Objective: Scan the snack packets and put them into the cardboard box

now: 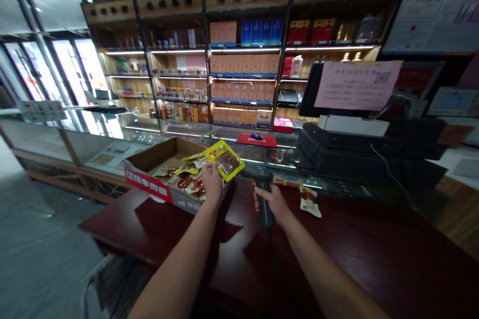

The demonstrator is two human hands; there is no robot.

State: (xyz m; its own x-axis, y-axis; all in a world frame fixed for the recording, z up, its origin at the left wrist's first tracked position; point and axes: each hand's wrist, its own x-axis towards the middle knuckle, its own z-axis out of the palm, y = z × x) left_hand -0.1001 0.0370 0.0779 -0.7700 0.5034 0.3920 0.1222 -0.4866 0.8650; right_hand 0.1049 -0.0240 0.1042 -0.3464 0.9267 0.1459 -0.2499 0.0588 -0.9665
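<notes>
My left hand (pixel 211 182) grips a yellow-edged snack packet (pixel 225 160) with a clear window, held over the right side of an open cardboard box (pixel 183 203). Inside the box lie several more snack packets (pixel 181 177), some yellow and some with reddish-brown contents. My right hand (pixel 275 202) is wrapped round the handle of a black barcode scanner (pixel 265 212), whose cord runs down toward me. To the right of the scanner, another snack packet (pixel 310 202) lies on the dark red table (pixel 348 244).
Behind the table stands a glass counter (pixel 202 135) with a red mouse pad (pixel 257 139) and a mouse. A monitor with a pink paper notice (pixel 355 84) and black cash-register equipment (pixel 370 142) are at the right. Shelves of boxed goods (pixel 243 66) line the back wall.
</notes>
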